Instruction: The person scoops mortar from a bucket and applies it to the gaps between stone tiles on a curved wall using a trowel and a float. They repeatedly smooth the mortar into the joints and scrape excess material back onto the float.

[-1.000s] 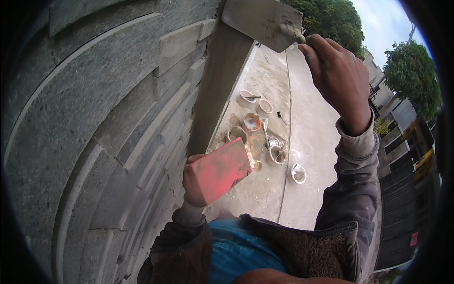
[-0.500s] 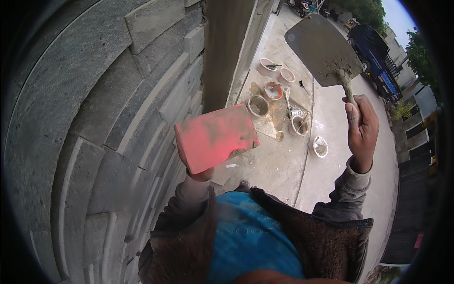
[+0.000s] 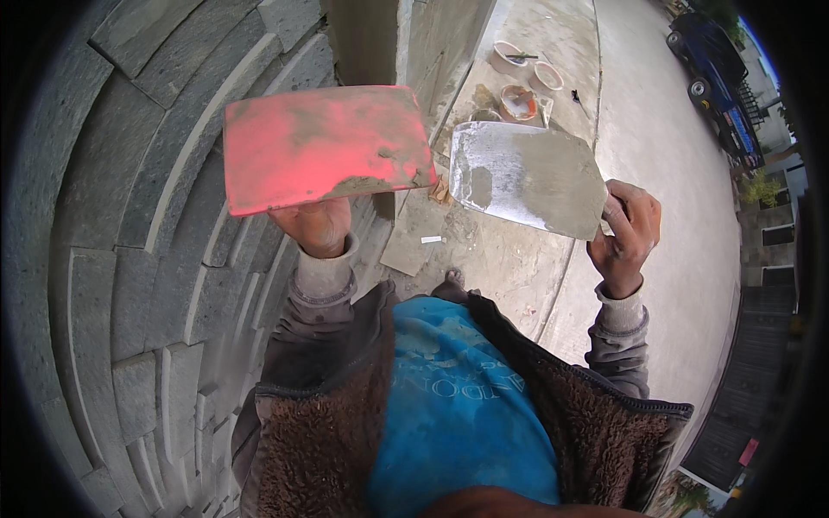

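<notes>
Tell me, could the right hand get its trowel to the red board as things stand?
Likely yes: the right hand holds the trowel beside the red board, and only an open gap shows between them. The left hand is beneath the board, out of the way, though depth is uncertain.

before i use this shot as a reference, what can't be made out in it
- Left hand: head view, most of its fingers are hidden by the pink board.
- Trowel: head view, its handle is hidden by the blade and the right hand.
- Pavement: head view, the part behind the blade is covered by it.
- Stone wall: head view, cut off by the dark fisheye rim.
</notes>
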Available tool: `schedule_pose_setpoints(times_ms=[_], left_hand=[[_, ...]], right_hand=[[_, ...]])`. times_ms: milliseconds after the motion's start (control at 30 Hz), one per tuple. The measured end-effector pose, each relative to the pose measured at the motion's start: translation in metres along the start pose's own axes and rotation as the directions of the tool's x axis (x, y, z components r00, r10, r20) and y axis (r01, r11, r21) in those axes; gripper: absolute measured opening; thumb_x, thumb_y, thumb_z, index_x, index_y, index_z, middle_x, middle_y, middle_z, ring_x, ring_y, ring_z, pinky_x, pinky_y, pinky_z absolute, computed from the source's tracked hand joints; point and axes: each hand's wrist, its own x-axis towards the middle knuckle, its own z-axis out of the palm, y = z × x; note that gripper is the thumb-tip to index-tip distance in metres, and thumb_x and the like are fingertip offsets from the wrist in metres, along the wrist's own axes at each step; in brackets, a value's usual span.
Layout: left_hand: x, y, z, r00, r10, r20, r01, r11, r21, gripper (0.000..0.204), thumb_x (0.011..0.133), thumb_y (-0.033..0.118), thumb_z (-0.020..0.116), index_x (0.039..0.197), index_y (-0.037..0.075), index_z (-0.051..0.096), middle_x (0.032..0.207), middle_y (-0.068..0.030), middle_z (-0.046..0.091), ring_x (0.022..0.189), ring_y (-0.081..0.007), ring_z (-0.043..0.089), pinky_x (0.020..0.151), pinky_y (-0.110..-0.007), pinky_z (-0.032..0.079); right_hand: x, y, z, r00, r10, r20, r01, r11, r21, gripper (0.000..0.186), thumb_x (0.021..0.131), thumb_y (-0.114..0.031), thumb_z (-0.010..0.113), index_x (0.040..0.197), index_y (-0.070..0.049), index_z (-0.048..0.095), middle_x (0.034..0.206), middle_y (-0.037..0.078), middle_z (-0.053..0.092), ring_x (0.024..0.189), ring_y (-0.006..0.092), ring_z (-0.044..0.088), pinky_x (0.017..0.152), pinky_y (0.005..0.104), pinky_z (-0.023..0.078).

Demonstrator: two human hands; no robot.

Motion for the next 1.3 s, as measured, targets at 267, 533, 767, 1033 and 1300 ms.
schedule_pose_setpoints(times_ms=[267,533,767,1033,1300], left_hand=[[-0.007,0.004,0.013,0.997,-0.065,-0.043,0.066,0.998,0.019,0.059,0.095,0.024,0.073,0.144,0.003,0.047,0.136,-0.014,0.058,0.123,-0.0297,0.061,0.103,-0.05,0.054],[-0.03,0.005,0.059,0.982,-0.186,0.008,0.16,0.864,0.478,0.071,0.083,0.011,0.085,0.139,-0.004,0.043,0.127,-0.0115,0.06,0.112,-0.0177,0.063,0.098,-0.035,0.05],[-0.055,-0.011,0.035,0.938,-0.326,-0.116,0.337,0.937,0.095,0.061,0.089,0.017,0.08,0.138,-0.002,0.047,0.127,-0.0109,0.063,0.111,-0.0187,0.065,0.097,-0.037,0.054],[-0.101,-0.022,-0.015,0.433,-0.887,0.161,0.835,0.328,-0.442,0.058,0.1,0.035,0.062,0.145,0.001,0.046,0.133,-0.0127,0.061,0.119,-0.0262,0.063,0.103,-0.044,0.053],[-0.123,-0.043,-0.001,0.228,-0.897,0.38,0.958,0.137,-0.253,0.057,0.102,0.038,0.056,0.146,0.003,0.046,0.137,-0.0122,0.058,0.124,-0.0284,0.059,0.105,-0.046,0.05]], right_hand=[[0.002,0.017,0.022,0.997,-0.083,0.005,0.083,0.993,0.082,0.035,0.065,-0.01,0.084,0.099,-0.014,0.075,0.098,0.002,0.07,0.084,0.0231,0.065,0.079,0.0374,0.045],[0.016,0.0,0.049,0.997,-0.073,-0.026,0.078,0.948,0.308,0.032,0.064,-0.008,0.082,0.094,-0.01,0.073,0.097,0.003,0.07,0.084,0.0247,0.064,0.074,0.0379,0.045],[-0.015,0.029,0.053,0.992,0.127,0.016,-0.121,0.896,0.428,0.032,0.069,-0.01,0.085,0.098,-0.004,0.075,0.097,0.01,0.07,0.085,0.0282,0.065,0.076,0.0379,0.049],[-0.033,0.05,0.028,0.661,-0.143,0.737,-0.69,0.271,0.671,0.033,0.093,-0.03,0.076,0.099,0.002,0.071,0.079,0.009,0.065,0.075,0.0191,0.061,0.069,0.0327,0.047],[-0.087,0.04,0.044,0.248,-0.204,0.947,-0.941,0.18,0.285,0.04,0.104,-0.04,0.061,0.099,-0.003,0.075,0.068,0.001,0.057,0.062,0.0118,0.052,0.057,0.0293,0.042]])
